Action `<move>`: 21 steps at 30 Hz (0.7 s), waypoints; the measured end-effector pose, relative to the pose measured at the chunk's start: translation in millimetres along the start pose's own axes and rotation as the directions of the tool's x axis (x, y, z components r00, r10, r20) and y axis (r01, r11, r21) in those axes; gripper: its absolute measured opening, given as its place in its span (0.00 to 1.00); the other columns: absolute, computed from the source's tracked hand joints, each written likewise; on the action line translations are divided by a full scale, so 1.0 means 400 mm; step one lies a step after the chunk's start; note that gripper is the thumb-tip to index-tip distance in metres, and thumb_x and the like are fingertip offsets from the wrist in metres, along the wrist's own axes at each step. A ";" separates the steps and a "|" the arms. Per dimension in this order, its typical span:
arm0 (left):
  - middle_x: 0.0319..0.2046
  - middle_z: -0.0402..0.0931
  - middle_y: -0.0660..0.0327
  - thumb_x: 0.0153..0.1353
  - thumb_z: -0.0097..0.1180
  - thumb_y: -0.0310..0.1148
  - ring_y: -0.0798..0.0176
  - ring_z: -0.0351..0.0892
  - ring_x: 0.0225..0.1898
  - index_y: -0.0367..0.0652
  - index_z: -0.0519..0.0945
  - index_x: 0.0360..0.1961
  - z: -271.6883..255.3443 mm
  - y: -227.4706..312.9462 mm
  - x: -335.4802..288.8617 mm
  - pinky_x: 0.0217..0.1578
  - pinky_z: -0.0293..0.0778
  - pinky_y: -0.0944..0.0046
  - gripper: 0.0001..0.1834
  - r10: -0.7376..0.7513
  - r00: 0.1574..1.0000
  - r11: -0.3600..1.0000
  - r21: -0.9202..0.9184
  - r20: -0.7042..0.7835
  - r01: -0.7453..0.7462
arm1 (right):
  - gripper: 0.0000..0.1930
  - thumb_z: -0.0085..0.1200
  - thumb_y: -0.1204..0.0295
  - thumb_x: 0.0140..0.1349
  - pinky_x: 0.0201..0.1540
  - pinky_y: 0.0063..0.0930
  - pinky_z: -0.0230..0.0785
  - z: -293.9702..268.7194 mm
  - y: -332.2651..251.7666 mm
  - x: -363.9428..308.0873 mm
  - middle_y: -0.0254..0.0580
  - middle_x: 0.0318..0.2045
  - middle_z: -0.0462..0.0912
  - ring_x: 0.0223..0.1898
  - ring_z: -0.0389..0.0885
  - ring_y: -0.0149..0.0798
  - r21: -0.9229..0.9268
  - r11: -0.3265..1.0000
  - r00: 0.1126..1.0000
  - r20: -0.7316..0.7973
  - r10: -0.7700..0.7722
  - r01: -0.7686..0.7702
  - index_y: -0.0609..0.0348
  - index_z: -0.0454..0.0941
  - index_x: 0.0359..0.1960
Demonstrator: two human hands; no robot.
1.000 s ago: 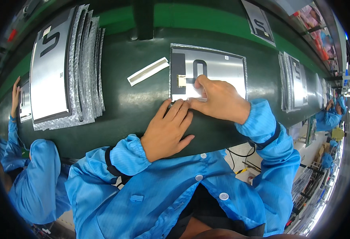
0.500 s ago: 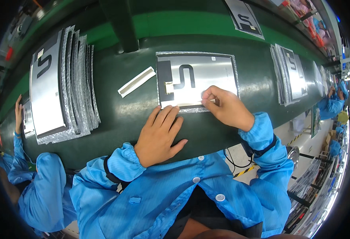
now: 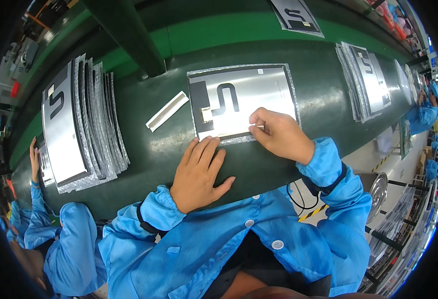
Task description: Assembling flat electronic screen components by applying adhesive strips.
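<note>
A flat silver panel (image 3: 264, 92) with a black S-shaped strip and dark borders lies on a bubble-wrap sheet (image 3: 239, 140) in front of me. My left hand (image 3: 197, 174) is spread flat, its fingertips at the panel's near left edge and its thumb held out over the table. Over the near right part of the panel, my right hand (image 3: 285, 135) is closed in a pinch. Whatever sits between its thumb and forefinger is too small to make out. To the left of the panel rests a white channel-shaped strip (image 3: 167, 111).
A tall stack of similar panels with bubble wrap (image 3: 62, 129) stands at left, a smaller stack (image 3: 368, 82) at right. Another panel (image 3: 296, 17) lies at the far side. A dark post (image 3: 129, 40) rises from the green table (image 3: 144, 164). A co-worker's hand (image 3: 34, 159) is far left.
The whole view has shifted and tilted slightly. My left hand stays at the panel's near edge, and my right hand keeps its pinch over almost the same spot.
</note>
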State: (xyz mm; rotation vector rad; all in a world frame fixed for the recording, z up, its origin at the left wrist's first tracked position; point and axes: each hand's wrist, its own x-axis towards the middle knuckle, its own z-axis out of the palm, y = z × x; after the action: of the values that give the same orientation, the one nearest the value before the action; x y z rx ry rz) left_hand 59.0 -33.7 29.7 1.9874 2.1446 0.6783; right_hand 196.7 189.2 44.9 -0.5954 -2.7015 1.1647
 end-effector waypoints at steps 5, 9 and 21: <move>0.62 0.69 0.44 0.52 0.71 0.46 0.41 0.68 0.64 0.34 0.77 0.56 -0.003 0.001 0.000 0.68 0.62 0.38 0.35 0.001 1.000 1.000 0.004 0.012 -0.001 | 0.08 0.60 0.73 0.63 0.32 0.40 0.74 0.000 -0.003 0.000 0.47 0.27 0.84 0.28 0.84 0.49 -0.027 1.000 1.000 0.006 0.010 -0.009 0.57 0.77 0.41; 0.66 0.67 0.44 0.52 0.70 0.46 0.42 0.68 0.64 0.34 0.77 0.58 -0.004 0.003 0.004 0.68 0.62 0.38 0.36 0.007 1.000 1.000 0.010 0.029 -0.008 | 0.07 0.60 0.73 0.62 0.32 0.40 0.74 0.001 -0.003 0.000 0.47 0.28 0.84 0.28 0.84 0.49 -0.030 1.000 1.000 -0.012 -0.011 0.010 0.57 0.77 0.40; 0.66 0.68 0.44 0.51 0.70 0.47 0.42 0.68 0.64 0.33 0.78 0.56 -0.007 -0.001 0.010 0.67 0.62 0.39 0.37 0.004 0.999 1.000 0.026 0.046 -0.005 | 0.07 0.60 0.74 0.63 0.31 0.36 0.73 0.008 -0.004 -0.001 0.45 0.27 0.83 0.27 0.84 0.43 -0.066 0.998 1.000 -0.023 -0.020 0.019 0.56 0.77 0.41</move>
State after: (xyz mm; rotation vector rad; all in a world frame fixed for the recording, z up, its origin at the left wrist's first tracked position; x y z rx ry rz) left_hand 57.1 -30.4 33.0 2.0016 2.1343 0.6026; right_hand 195.7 185.9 44.1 -0.5870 -2.7285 1.0604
